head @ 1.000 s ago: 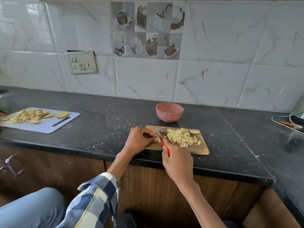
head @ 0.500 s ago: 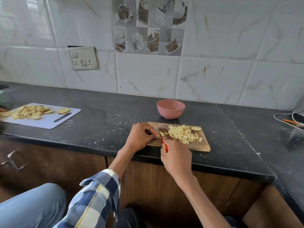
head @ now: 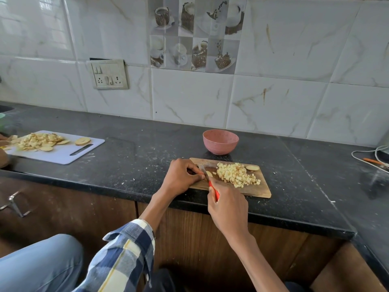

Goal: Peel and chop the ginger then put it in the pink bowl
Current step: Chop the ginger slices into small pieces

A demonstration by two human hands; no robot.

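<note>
A wooden cutting board (head: 261, 191) lies at the counter's front edge, carrying a heap of diced ginger (head: 236, 174) and one round slice (head: 252, 167) at its far right. My right hand (head: 228, 207) grips a red-handled knife (head: 211, 184) whose blade rests on a small ginger piece (head: 209, 173). My left hand (head: 181, 177) pinches that piece at the board's left end with curled fingers. The pink bowl (head: 220, 141) stands just behind the board, and I cannot see anything inside it.
At the left lies a white cutting board (head: 61, 154) with sliced pieces (head: 37, 141), and another person's hand (head: 3, 142) sits at its left edge. White cables (head: 366, 158) lie at the far right. A switch socket (head: 109, 74) is on the tiled wall.
The hands stay at the board's left end and the knife blade shifts slightly against the small piece; the camera view has tilted a little. The diced heap is unchanged.
</note>
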